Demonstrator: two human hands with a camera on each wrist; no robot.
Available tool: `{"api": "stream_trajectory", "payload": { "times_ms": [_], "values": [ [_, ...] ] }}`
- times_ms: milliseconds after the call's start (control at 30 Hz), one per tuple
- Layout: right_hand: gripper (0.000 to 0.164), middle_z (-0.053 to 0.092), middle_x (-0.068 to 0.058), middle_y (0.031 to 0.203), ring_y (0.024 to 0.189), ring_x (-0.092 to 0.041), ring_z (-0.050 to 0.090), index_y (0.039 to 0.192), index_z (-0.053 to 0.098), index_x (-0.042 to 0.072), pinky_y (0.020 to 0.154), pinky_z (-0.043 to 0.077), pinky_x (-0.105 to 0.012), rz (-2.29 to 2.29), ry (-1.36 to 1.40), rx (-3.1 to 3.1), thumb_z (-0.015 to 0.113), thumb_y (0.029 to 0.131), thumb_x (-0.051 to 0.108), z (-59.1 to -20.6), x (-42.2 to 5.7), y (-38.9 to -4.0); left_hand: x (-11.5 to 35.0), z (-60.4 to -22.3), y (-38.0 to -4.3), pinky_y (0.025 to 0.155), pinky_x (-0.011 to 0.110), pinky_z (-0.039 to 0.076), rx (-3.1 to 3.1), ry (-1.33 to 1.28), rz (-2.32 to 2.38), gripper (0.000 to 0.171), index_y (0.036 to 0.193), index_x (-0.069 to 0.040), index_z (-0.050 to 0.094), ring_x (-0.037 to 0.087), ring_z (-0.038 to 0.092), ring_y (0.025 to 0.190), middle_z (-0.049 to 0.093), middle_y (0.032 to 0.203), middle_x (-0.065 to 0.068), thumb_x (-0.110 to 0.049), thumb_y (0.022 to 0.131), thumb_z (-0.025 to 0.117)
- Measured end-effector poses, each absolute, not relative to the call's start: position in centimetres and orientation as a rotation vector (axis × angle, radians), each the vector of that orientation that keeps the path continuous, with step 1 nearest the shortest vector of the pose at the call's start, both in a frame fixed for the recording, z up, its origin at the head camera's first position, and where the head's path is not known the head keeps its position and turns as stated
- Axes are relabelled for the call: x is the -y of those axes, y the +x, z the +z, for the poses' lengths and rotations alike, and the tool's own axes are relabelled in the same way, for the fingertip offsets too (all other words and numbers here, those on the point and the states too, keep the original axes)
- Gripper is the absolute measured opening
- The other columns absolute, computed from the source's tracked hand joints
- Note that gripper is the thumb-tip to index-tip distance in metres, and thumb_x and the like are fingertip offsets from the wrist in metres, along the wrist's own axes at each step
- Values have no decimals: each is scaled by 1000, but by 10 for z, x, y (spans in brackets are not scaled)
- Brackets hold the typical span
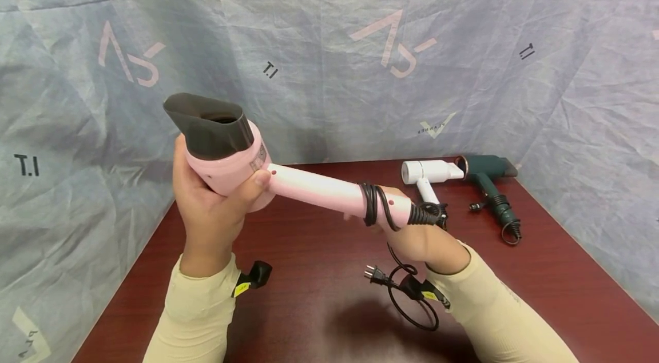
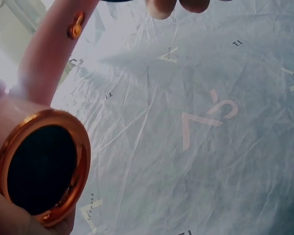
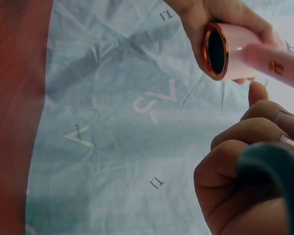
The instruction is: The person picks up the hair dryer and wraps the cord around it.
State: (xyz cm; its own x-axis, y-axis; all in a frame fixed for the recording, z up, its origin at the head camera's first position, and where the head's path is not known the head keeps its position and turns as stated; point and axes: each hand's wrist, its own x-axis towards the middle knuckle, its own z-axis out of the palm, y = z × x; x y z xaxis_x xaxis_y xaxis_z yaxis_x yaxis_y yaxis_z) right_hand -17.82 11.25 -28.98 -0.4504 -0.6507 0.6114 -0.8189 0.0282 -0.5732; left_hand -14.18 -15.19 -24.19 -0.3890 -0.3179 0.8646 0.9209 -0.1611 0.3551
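Observation:
A pink hair dryer (image 1: 319,187) is held up above the table, its black flattened nozzle (image 1: 213,134) tilted upward at the left. My left hand (image 1: 208,211) grips the round body, thumb near the start of the handle. At the handle's far end my right hand (image 1: 414,243) holds it from beneath, fingers curled in the right wrist view. A black cord (image 1: 369,203) is wound round that end and hangs down to a two-prong plug (image 1: 377,275). Both wrist views show the copper-coloured rear rim (image 2: 82,156); a copper-coloured switch (image 2: 75,30) sits on the handle.
On the dark red table (image 1: 304,254), a white hair dryer (image 1: 429,171) and a dark green hair dryer (image 1: 486,168) lie side by side at the back right, cords bundled on their handles. A grey printed cloth (image 1: 319,77) hangs behind and at both sides.

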Motion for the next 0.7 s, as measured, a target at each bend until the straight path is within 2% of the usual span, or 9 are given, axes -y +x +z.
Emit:
{"api": "stream_trajectory", "payload": {
  "times_ms": [100,167,233,433,700],
  "values": [
    [46,39,0,67,58,-10,32,103,63,12,48,29,-28,1565,1526,2134,28,114,39,-290,-109,-175,149,-240,-142,89,37,55,1132,-767,-1703,61,121,11,57,33,63,96,67,108,18,13,64,79],
    [34,35,-3,66,57,-16,30,105,59,14,48,27,-32,1644,1533,2124,29,115,23,-289,-106,-172,148,-239,-142,90,38,55,1120,-749,-1696,60,121,10,57,34,64,96,67,108,18,13,65,77],
    [28,34,-3,66,58,-18,29,105,57,16,49,28,-33,1695,1492,2182,30,114,15,-287,-103,-168,147,-239,-142,90,38,55,1107,-738,-1691,60,122,10,57,34,64,96,68,108,19,13,66,78],
    [23,35,4,66,56,-14,30,106,56,20,50,31,-30,1609,1257,2447,36,114,28,-289,-103,-162,145,-239,-145,92,39,55,1051,-699,-1670,64,125,9,56,36,65,96,67,111,21,10,67,81],
    [17,37,1,68,59,-16,36,100,52,18,54,36,-30,1578,1227,2474,43,112,26,-291,-99,-162,147,-239,-145,95,40,55,1049,-637,-1617,67,126,8,55,38,64,98,67,112,22,7,66,84]
  ]
}}
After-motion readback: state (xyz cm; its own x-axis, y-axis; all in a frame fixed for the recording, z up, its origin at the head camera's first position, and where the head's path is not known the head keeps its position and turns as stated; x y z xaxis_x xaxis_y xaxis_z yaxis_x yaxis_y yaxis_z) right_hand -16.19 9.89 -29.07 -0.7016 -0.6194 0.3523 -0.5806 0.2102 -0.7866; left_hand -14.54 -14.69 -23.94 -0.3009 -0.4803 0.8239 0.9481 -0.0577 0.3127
